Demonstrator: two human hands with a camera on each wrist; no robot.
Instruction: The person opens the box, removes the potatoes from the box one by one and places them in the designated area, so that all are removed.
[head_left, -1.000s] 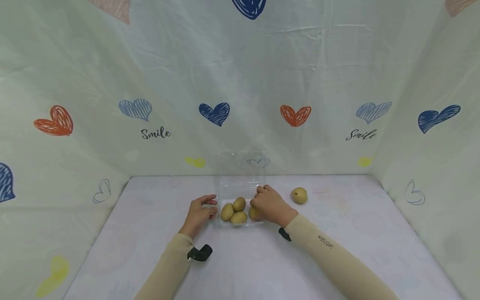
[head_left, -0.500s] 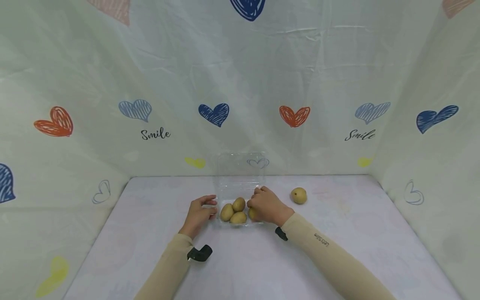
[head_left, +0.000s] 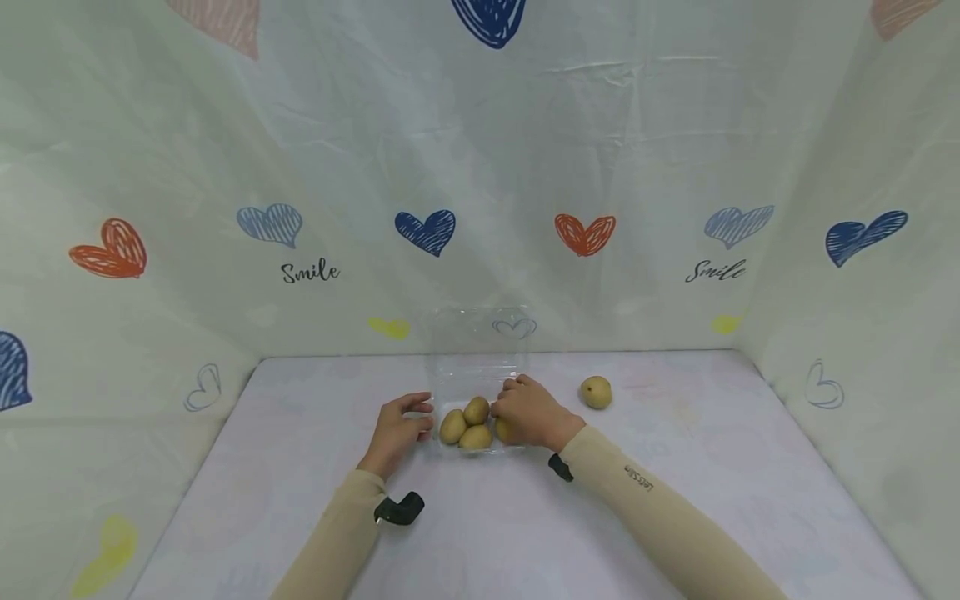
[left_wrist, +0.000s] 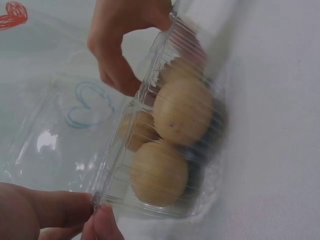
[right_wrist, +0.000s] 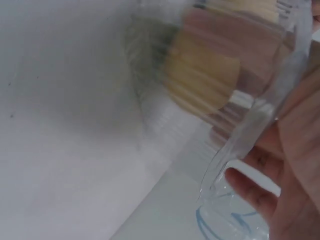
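R hand [head_left: 529,413] w/ potato [right_wrist: 200,75] — L hand [head_left: 397,429] @ box [right_wrist: 256,122]

Rectangular clear-plastic lid [head_left: 480,337] rising behind three oval yellow potatoes [head_left: 476,437], bare right hand [head_left: 531,413] blocking their right, white table [head_left: 480,521] lying open in front

Both forearms [head_left: 330,529] [head_left: 660,504] slant inward, hands [head_left: 397,429] [head_left: 532,414] extended forward.

booth-like place: heart-printed sheeting [head_left: 510,150] round three sides of pale tabletop [head_left: 465,533]
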